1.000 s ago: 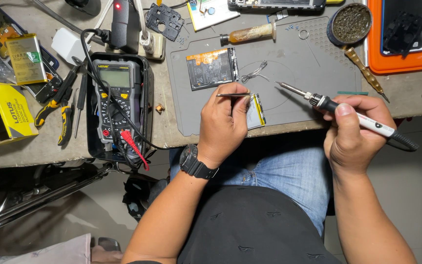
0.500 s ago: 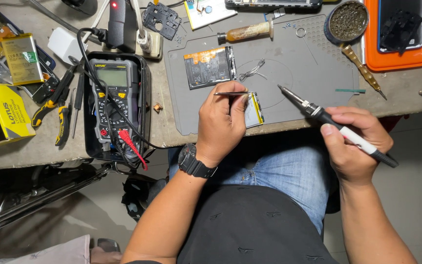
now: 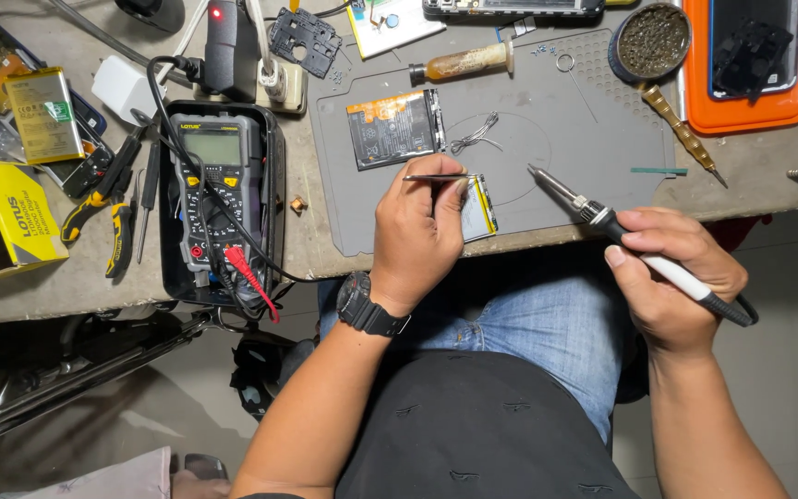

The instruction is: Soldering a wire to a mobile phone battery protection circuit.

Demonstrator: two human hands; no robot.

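Left hand: the left hand (image 3: 417,231) is curled shut and pinches thin metal tweezers (image 3: 438,177). The tweezers point to the left, flat over the mat.
Right hand: the right hand (image 3: 671,277) is closed around a soldering iron (image 3: 634,245) with a white handle, held like a pen. Its dark tip points up and to the left, over the mat, a little way from the left hand.
Small battery: a small flat battery (image 3: 479,208) with a yellow edge lies on the mat, just beside the left hand. The hand hides part of it.
Big battery: a bigger flat dark battery (image 3: 394,129) lies on the mat, above the left hand.
Wire: a small curl of thin silver wire (image 3: 475,137) lies right next to the big battery.
Mat: the grey mat (image 3: 565,129) covers the table in front of the person.
Meter: a grey meter (image 3: 219,194) with red and black wires sits in a black case, left of the mat.
Pliers: pliers (image 3: 113,217) with yellow and black handles lie left of the meter.
Tray: an orange tray (image 3: 699,115) sits at the top right corner.
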